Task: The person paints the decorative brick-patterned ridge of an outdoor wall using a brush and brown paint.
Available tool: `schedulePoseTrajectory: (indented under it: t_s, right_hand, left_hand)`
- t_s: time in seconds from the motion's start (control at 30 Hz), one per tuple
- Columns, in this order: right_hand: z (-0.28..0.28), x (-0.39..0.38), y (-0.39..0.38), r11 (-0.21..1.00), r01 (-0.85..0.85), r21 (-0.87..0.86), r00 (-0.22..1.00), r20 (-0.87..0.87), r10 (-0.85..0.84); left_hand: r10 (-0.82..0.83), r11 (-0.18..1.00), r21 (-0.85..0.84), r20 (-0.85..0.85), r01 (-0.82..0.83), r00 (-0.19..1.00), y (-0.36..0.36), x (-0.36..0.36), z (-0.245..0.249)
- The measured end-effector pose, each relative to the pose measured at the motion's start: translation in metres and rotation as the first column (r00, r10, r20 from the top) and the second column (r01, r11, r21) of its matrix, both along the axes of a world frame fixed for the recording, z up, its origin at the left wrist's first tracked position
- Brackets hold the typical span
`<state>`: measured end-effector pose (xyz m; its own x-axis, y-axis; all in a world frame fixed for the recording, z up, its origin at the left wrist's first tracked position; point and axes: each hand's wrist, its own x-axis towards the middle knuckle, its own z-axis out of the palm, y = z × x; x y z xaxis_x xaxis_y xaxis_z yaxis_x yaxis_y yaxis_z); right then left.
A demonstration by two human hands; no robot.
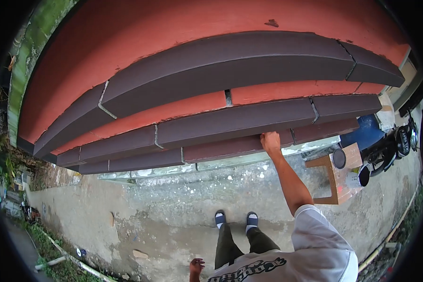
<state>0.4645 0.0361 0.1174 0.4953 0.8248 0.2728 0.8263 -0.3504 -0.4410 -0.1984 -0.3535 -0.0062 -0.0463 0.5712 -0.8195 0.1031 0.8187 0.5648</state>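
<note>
My right hand (270, 141) is raised against the lowest ledge (230, 149) of the wall, with its fingers closed. Whatever it may be gripping is hidden behind the fingers. Around it the ledge is reddish brown, while its left stretch (145, 161) is a darker purple-brown. My left hand (197, 266) hangs low beside my body, loosely curled with the fingers slightly apart, and nothing shows in it.
Two more dark ledges (230, 70) curve above, between orange-red wall strips (286, 93). At right, a wooden stool (336, 181) bears a dark round lid (339, 158) and a paint bucket (359, 176). Beyond stand a blue barrel (363, 132) and a motorcycle (399, 141).
</note>
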Motion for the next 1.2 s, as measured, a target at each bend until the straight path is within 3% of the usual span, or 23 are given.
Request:
schedulePoseTrajectory:
  t_s: [0.03,0.13,0.27,0.4,0.5,0.77,0.87,1.07,1.2]
  right_hand:
    - [0.004,-0.017,0.005,0.999,0.026,-0.032,1.0,-0.014,-0.027]
    - [0.013,-0.07,0.02,0.994,-0.007,-0.113,0.997,-0.076,-0.002]
    - [0.029,-0.141,0.035,0.995,-0.067,-0.076,0.993,-0.106,0.059]
    - [0.028,-0.2,0.058,0.993,-0.106,-0.042,0.98,-0.173,0.098]
    - [0.034,-0.245,0.072,0.987,-0.138,-0.078,0.965,-0.233,0.117]
    - [0.017,-0.341,0.118,0.992,-0.124,0.035,0.917,-0.378,0.129]
    - [0.037,-0.365,0.124,0.995,-0.092,0.044,0.862,-0.496,0.102]
    - [0.018,-0.357,0.131,0.986,0.058,0.158,0.745,-0.664,0.062]
    - [0.02,-0.336,0.129,0.983,0.148,0.111,0.812,-0.58,-0.056]
  left_hand:
    - [0.048,0.998,-0.049,0.039,-0.046,0.998,0.003,-0.007,-0.006]
    - [-0.036,0.999,0.011,-0.052,0.037,0.998,0.011,-0.015,-0.007]
    - [0.015,1.0,-0.017,0.029,-0.015,0.999,0.04,-0.032,-0.003]
    - [-0.123,0.988,0.081,-0.066,0.129,0.99,0.069,-0.043,0.0]
    - [-0.098,0.994,0.047,-0.042,0.1,0.994,0.088,-0.054,0.002]
    - [-0.1,0.994,0.05,0.0,0.1,0.995,0.105,-0.101,-0.003]
    - [-0.082,0.996,0.038,-0.023,0.083,0.996,0.109,-0.114,0.0]
    - [-0.02,1.0,-0.014,-0.019,0.02,1.0,0.12,-0.125,0.013]
    - [-0.05,0.998,-0.042,-0.032,0.048,0.998,0.123,-0.125,0.019]
